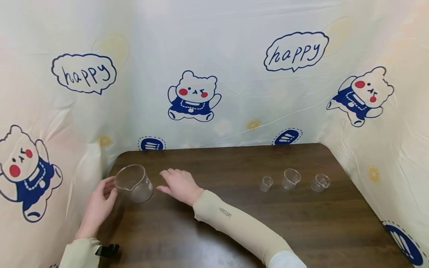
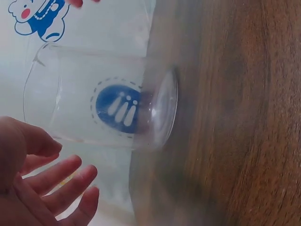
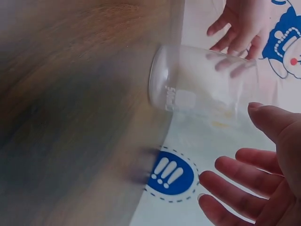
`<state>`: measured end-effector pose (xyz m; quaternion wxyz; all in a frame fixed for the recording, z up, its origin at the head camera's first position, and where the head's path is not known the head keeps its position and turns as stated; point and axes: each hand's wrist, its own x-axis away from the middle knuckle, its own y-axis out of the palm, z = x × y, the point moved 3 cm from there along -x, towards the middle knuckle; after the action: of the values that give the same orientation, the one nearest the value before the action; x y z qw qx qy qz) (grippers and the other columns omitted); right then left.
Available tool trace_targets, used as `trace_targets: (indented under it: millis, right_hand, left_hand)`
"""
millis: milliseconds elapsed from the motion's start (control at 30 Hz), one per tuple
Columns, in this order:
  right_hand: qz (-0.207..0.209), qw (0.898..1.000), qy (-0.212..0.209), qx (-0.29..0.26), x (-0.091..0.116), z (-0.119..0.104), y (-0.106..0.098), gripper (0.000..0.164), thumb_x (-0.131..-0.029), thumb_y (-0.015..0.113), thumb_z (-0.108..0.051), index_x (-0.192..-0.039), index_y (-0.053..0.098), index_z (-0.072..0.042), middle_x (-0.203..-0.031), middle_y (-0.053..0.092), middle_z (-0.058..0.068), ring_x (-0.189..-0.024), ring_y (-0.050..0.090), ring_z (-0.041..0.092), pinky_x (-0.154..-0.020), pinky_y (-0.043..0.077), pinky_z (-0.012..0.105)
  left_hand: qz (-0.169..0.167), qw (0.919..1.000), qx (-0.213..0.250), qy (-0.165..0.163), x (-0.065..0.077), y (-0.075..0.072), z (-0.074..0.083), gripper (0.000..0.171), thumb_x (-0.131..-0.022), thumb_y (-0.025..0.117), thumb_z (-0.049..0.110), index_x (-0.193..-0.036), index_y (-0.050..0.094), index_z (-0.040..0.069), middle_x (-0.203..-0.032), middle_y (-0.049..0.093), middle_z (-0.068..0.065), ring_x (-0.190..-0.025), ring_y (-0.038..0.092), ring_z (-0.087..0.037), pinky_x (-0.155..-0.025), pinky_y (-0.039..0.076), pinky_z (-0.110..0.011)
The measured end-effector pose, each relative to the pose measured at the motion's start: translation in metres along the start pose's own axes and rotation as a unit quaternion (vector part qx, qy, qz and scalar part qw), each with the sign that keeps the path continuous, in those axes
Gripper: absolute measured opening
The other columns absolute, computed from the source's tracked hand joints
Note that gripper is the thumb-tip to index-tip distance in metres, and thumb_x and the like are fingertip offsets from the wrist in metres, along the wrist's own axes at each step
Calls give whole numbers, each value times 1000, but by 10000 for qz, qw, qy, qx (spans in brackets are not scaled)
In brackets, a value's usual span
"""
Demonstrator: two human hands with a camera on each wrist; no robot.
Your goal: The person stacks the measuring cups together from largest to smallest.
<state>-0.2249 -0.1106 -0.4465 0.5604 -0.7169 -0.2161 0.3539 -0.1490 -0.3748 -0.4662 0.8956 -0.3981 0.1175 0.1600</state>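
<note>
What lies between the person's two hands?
The big beaker stands between the left hand and the right hand; the head view shows this.

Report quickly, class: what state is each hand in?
Left hand: open, beside the large beaker; contact unclear.
Right hand: open, apart from the large beaker, holding nothing.

In the head view, the left forearm [image 1: 80,252] and right forearm [image 1: 244,230] are cut off by the lower edge, a printed bear [image 1: 31,186] by the left. The print on the rightmost small beaker [image 1: 318,184] is too small to be read. In the right wrist view, the tabletop [image 3: 70,117] is blurred; the right hand [image 3: 277,202] is cropped by the right edge, the left hand [image 3: 244,26] by the upper. Contact between left hand and large beaker [image 1: 138,190] cannot be established.
</note>
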Motion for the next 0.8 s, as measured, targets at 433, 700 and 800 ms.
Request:
trace_targets:
  millis: [433, 700, 800]
  right_hand:
    - [-219, 9976, 90, -654, -36, -22, 20, 54, -98, 67, -56, -138, 64, -20, -120, 70, -9, -102, 67, 3, -77, 55, 20]
    - [-349, 9925, 275, -1136, -46, -27, 26, 52, -95, 71, -56, -132, 63, -21, -103, 67, -12, -84, 59, -1, -66, 47, 18]
    - [-374, 9904, 402, -1268, -49, -26, 29, 54, -94, 71, -57, -134, 62, -22, -109, 69, -11, -86, 61, 0, -68, 49, 18]
  left_hand:
    - [192, 9993, 283, 127, 3, 6, 0, 41, -114, 34, 16, -133, 60, -9, -119, 66, -32, -90, 46, 23, -73, 41, -8]
    - [-66, 9976, 692, 2, 1, 11, -2, 41, -114, 30, 14, -133, 57, -12, -125, 60, -36, -92, 52, 19, -69, 50, -10]
    - [-212, 9964, 819, -47, -1, 14, -4, 43, -114, 29, 13, -137, 54, -13, -131, 59, -37, -94, 50, 20, -68, 52, -13]
